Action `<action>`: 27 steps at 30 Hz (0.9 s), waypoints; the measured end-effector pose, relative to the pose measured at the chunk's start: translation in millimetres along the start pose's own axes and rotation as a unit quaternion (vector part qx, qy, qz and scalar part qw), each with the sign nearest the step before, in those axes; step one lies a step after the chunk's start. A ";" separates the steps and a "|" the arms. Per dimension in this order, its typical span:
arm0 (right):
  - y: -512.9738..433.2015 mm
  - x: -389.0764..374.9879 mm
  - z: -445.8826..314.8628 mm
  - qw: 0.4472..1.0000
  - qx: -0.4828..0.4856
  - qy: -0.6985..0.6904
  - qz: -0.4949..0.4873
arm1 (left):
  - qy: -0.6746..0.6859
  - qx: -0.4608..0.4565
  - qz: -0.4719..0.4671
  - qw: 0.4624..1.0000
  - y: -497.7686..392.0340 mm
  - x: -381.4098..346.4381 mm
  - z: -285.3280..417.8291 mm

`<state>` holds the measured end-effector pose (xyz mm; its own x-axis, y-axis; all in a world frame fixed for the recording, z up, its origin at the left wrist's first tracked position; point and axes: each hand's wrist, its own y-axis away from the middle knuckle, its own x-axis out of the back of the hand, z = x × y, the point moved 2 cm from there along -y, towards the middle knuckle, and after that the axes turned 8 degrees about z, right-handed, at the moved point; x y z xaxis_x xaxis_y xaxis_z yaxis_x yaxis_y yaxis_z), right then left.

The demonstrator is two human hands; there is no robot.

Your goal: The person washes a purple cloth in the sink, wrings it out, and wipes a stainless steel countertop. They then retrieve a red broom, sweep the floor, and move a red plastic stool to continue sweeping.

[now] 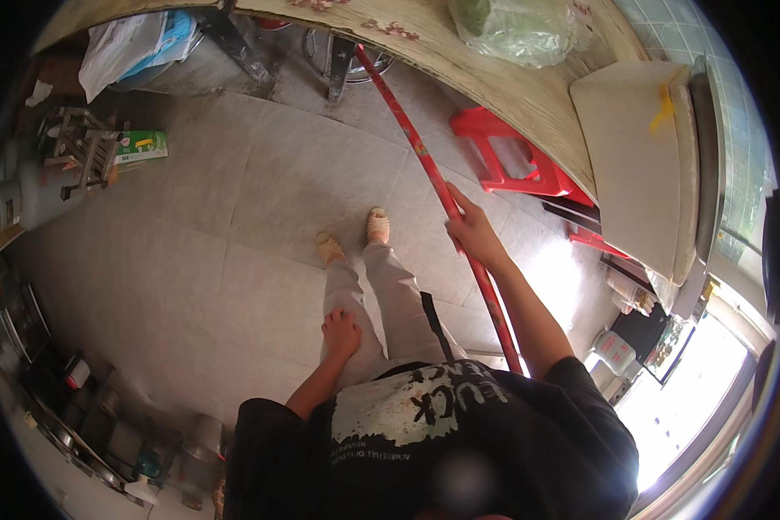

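My right hand (476,235) grips a long red patterned pole (422,151) part way along its length. The pole slants from beside my right arm to beneath the edge of the wood-patterned table (422,49) ahead; its far end is hidden under the tabletop. Against the front of my left thigh rests my left hand (342,333), fingers bent, with nothing visible in it. My feet, in beige open-toed sandals (378,224), stand on the grey tiled floor (279,169).
Red plastic stools (526,156) are partly under the table at right. A small wooden folding rack (88,153) and a green box (143,144) lie at left. A plastic bag (120,52) is at upper left. Metal pots (203,435) stand at lower left.
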<state>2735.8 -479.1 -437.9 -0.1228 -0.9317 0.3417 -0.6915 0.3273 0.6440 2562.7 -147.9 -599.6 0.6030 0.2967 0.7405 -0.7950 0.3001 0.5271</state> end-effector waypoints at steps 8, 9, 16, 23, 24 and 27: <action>-77.3 -23.7 28.6 0.997 -0.059 -0.038 -0.023 | 0.014 0.002 -0.002 1.000 5.5 -2.7 -1.9; -61.5 -18.4 25.4 0.991 -0.085 -0.094 -0.036 | 0.021 0.004 0.001 1.000 5.1 -2.7 -0.8; 107.7 51.7 -4.8 0.968 -0.215 -0.127 -0.036 | 0.020 0.026 -0.015 0.999 -3.2 -0.8 10.2; 83.1 34.3 9.4 0.983 -0.131 -0.120 -0.045 | 0.002 0.000 -0.006 1.000 -5.4 -6.3 4.8; 64.7 29.8 15.4 0.984 -0.113 -0.127 -0.047 | -0.003 0.002 -0.019 1.000 -4.2 -8.0 2.9; 6.1 17.6 41.5 0.992 -0.083 -0.079 -0.044 | -0.002 -0.011 -0.009 1.000 -1.3 -9.5 -0.9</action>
<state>2699.9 -500.0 -456.4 -0.1862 -0.9668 0.1752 -0.5800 0.2521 0.7746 2558.0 -150.3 -607.7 0.6164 0.2873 0.7331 -0.7826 0.3259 0.5303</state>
